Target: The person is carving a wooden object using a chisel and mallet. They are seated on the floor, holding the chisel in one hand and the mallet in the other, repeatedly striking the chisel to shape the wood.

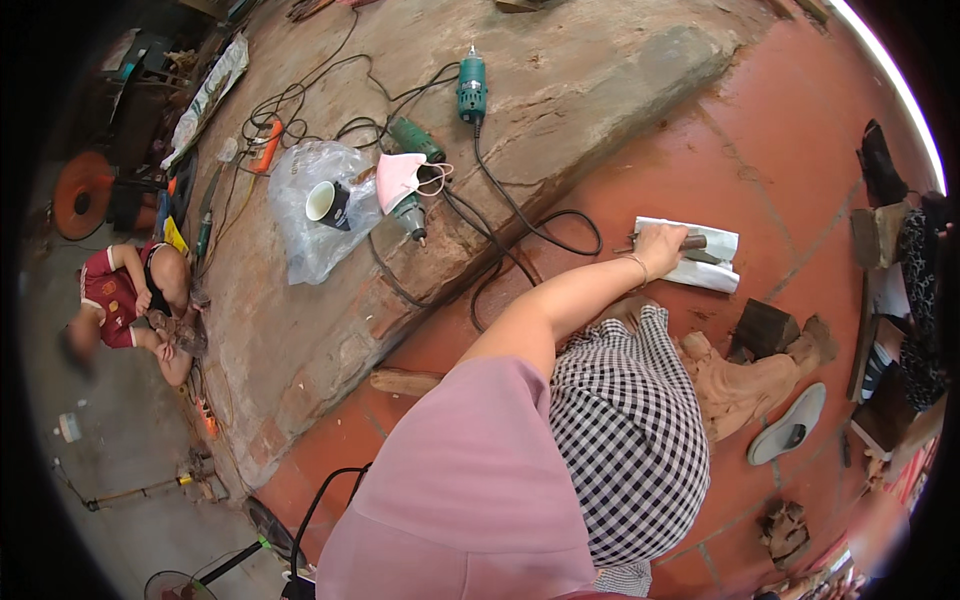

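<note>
My left arm, in a pink sleeve, stretches across to the right. My left hand (658, 250) is closed over slim, dark, chisel-like tools (692, 242), their ends sticking out past the fingers. Beneath them, a white folded sheet (712, 275) lies on the red tiles. My right hand does not show. A black-and-white checkered cloth (630, 430) covers my lap. Beside it lies a carved piece of wood (740, 385), with a dark wooden block (766, 328) against its far side.
A raised stone slab (600, 110) carries a green power tool (472, 88), cables, a pink mask (398, 180), and a paper cup (328, 204) on a plastic bag (295, 240). A grey slipper (790, 425) lies at right. Another person (135, 300) crouches at far left, near an orange fan (82, 195).
</note>
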### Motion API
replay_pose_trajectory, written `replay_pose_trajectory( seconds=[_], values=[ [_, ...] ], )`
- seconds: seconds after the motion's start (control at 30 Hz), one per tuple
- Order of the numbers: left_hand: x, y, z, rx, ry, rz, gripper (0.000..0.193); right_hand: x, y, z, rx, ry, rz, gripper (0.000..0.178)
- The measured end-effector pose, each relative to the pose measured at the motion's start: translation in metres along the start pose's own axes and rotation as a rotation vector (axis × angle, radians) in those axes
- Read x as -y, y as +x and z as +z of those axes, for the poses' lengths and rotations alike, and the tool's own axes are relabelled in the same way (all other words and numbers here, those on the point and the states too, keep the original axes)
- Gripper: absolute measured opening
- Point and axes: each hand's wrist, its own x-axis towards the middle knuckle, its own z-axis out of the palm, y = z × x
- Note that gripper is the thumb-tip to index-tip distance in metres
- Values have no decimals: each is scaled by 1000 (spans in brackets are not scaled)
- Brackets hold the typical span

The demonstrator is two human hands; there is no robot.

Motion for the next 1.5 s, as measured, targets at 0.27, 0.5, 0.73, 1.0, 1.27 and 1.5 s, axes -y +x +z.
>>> replay_pose_trajectory(
  seconds=[0.27,0.5,0.73,1.0,1.27,1.5],
  values=[
    [-10,-26,-7,-197,-117,44,19,-4,-4,-4,39,-2,9,43],
    [-37,-17,-49,130,-393,165,41,-23,-10,-11,102,149,-42,45],
    [-106,8,-113,519,-243,244,31,-18,-12,0,168,246,-85,45],
    [-221,-40,-135,1064,216,862,44,-21,-12,0,182,210,-97,41],
    [-232,-82,-117,1151,476,1148,39,-18,-17,5,108,87,-141,41],
    [-240,-77,-110,1184,546,1159,41,-14,-22,6,105,63,-118,35]
  ],
)
